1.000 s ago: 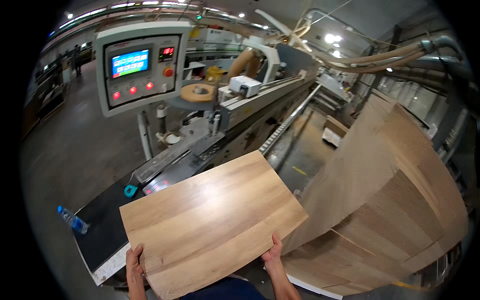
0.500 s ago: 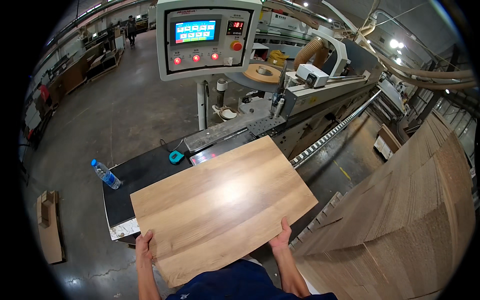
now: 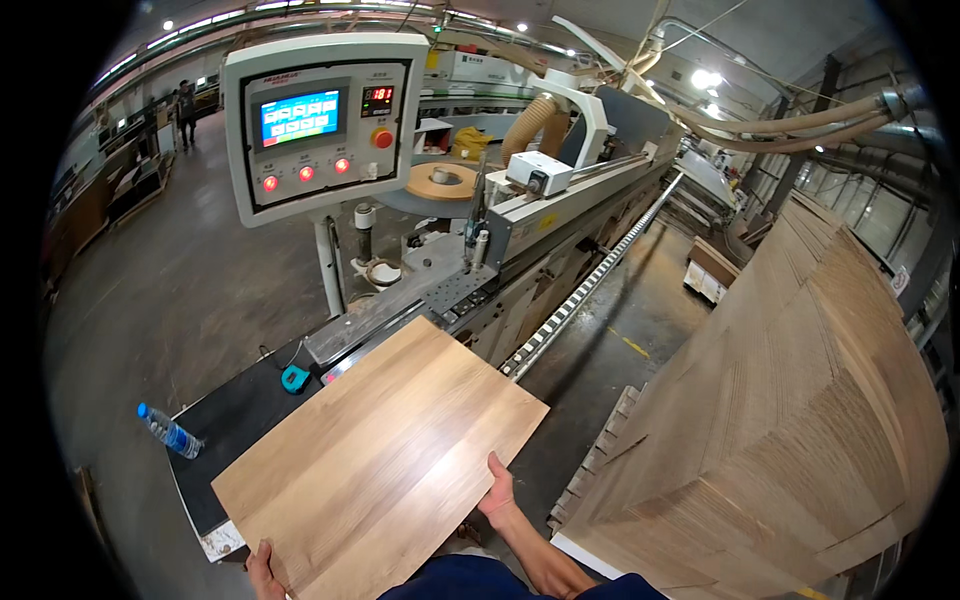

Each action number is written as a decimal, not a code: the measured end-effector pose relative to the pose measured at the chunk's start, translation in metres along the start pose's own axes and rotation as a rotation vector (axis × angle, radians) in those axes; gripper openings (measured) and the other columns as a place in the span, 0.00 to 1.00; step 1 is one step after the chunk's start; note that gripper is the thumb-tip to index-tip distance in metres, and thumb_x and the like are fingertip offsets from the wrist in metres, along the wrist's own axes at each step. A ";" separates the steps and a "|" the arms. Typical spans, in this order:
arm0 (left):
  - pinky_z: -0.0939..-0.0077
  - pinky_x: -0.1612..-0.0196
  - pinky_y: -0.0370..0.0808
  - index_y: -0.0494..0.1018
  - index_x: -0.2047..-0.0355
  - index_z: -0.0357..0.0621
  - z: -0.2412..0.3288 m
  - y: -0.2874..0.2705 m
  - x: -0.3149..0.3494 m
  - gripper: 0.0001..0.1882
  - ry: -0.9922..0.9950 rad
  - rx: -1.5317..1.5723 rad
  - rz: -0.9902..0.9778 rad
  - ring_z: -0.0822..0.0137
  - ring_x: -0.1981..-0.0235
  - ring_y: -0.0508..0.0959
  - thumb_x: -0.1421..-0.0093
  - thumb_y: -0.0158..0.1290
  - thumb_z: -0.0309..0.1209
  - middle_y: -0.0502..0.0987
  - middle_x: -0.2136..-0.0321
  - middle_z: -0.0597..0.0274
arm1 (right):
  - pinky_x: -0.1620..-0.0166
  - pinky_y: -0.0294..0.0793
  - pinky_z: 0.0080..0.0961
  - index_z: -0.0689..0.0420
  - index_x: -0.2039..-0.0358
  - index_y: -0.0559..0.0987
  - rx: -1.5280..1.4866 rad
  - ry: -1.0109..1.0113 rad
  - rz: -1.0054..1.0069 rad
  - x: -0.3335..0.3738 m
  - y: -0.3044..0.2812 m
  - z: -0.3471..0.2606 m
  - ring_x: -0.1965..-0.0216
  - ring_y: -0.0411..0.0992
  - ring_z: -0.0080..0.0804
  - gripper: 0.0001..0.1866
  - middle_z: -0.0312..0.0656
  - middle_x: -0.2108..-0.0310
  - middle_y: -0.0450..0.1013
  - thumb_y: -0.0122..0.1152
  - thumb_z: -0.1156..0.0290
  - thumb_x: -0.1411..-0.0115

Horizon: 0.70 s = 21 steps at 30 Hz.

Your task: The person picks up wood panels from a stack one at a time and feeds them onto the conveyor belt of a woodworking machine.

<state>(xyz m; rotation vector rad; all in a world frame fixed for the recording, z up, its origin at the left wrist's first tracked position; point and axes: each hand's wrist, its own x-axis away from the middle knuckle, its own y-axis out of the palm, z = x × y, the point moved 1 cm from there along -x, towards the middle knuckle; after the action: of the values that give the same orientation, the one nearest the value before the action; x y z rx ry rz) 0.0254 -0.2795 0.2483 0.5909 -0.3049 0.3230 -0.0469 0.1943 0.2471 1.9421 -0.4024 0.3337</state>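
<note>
A rectangular wood-grain board [image 3: 385,460] is in both my hands, face up, over the near side of a black-topped machine table [image 3: 225,420]. My left hand [image 3: 263,572] grips its near left edge, thumb on top; the picture's lower edge cuts off part of that corner. My right hand [image 3: 497,490] closes on the near right edge, thumb on top, its fingers hidden underneath. Past the board's far edge, a teal tape measure [image 3: 295,379] lies on the table. A water bottle with a blue cap [image 3: 168,430] stands at the table's left edge.
A control panel [image 3: 320,130] on a post rises beyond the table. Behind it sits a roll of edge banding [image 3: 440,182]. The long machine [image 3: 560,220] and its roller rail [image 3: 600,270] run away to the right. Tall stacked boards [image 3: 780,400] flank my right. One person [image 3: 187,115] stands far left.
My view has turned to the right, so the machine and table sit farther left in the picture. The board has shifted slightly back from the machine, with both hands still holding it.
</note>
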 end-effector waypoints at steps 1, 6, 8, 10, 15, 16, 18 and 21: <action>0.67 0.64 0.70 0.67 0.52 0.38 -0.008 -0.038 -0.007 0.20 0.135 -0.438 0.047 0.61 0.69 0.72 0.45 0.50 0.29 0.73 0.67 0.53 | 0.43 0.59 0.42 0.61 0.46 0.62 -0.013 0.043 -0.013 -0.002 0.000 0.003 0.46 0.61 0.46 0.30 0.48 0.46 0.63 0.49 0.52 0.42; 0.77 0.84 0.62 0.70 0.73 0.31 -0.005 -0.025 -0.021 0.15 -0.105 -0.359 0.395 0.70 0.84 0.64 0.43 0.53 0.35 0.67 0.84 0.63 | 0.43 0.58 0.43 0.61 0.45 0.62 -0.052 0.099 0.002 -0.006 -0.006 0.009 0.46 0.61 0.46 0.31 0.48 0.46 0.63 0.50 0.52 0.42; 0.77 0.86 0.61 0.69 0.75 0.32 -0.008 -0.034 -0.024 0.16 -0.073 -0.455 0.362 0.70 0.85 0.64 0.44 0.54 0.36 0.66 0.85 0.65 | 0.43 0.58 0.43 0.61 0.45 0.62 -0.046 0.095 0.006 -0.008 -0.006 0.011 0.46 0.61 0.46 0.31 0.48 0.46 0.63 0.50 0.53 0.42; 0.77 0.87 0.60 0.68 0.77 0.32 -0.008 -0.041 -0.029 0.17 -0.062 -0.514 0.337 0.70 0.86 0.64 0.44 0.54 0.37 0.64 0.87 0.66 | 0.43 0.58 0.43 0.61 0.45 0.62 -0.038 0.092 0.010 -0.010 -0.006 0.011 0.46 0.61 0.46 0.31 0.48 0.46 0.63 0.50 0.53 0.42; 0.77 0.88 0.61 0.68 0.76 0.33 -0.002 -0.031 -0.030 0.17 -0.182 -0.383 0.333 0.70 0.86 0.64 0.44 0.54 0.37 0.63 0.88 0.67 | 0.43 0.57 0.44 0.60 0.45 0.62 -0.038 0.082 0.046 -0.013 -0.007 0.009 0.45 0.60 0.47 0.31 0.48 0.46 0.62 0.51 0.53 0.43; 0.77 0.88 0.61 0.68 0.76 0.34 -0.001 -0.029 -0.031 0.17 -0.193 -0.380 0.329 0.70 0.87 0.64 0.44 0.54 0.37 0.63 0.88 0.67 | 0.43 0.57 0.44 0.60 0.45 0.62 -0.039 0.082 0.046 -0.013 -0.007 0.009 0.45 0.60 0.47 0.31 0.48 0.46 0.62 0.51 0.53 0.43; 0.77 0.88 0.61 0.68 0.76 0.34 0.000 -0.029 -0.029 0.16 -0.198 -0.380 0.328 0.70 0.87 0.64 0.44 0.54 0.37 0.63 0.88 0.67 | 0.43 0.57 0.45 0.60 0.45 0.61 -0.038 0.092 0.041 -0.013 -0.005 0.009 0.45 0.60 0.47 0.31 0.48 0.46 0.62 0.51 0.53 0.43; 0.76 0.86 0.64 0.69 0.74 0.35 -0.004 -0.038 -0.033 0.15 -0.224 -0.347 0.319 0.70 0.84 0.66 0.44 0.54 0.37 0.65 0.86 0.66 | 0.43 0.57 0.45 0.60 0.45 0.62 -0.008 0.083 0.059 -0.011 -0.003 0.009 0.46 0.60 0.47 0.31 0.48 0.46 0.62 0.51 0.53 0.42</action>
<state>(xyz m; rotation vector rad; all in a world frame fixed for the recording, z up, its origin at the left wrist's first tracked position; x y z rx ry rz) 0.0110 -0.3136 0.2145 0.2327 -0.6594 0.4990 -0.0554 0.1885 0.2369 1.9041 -0.4066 0.4491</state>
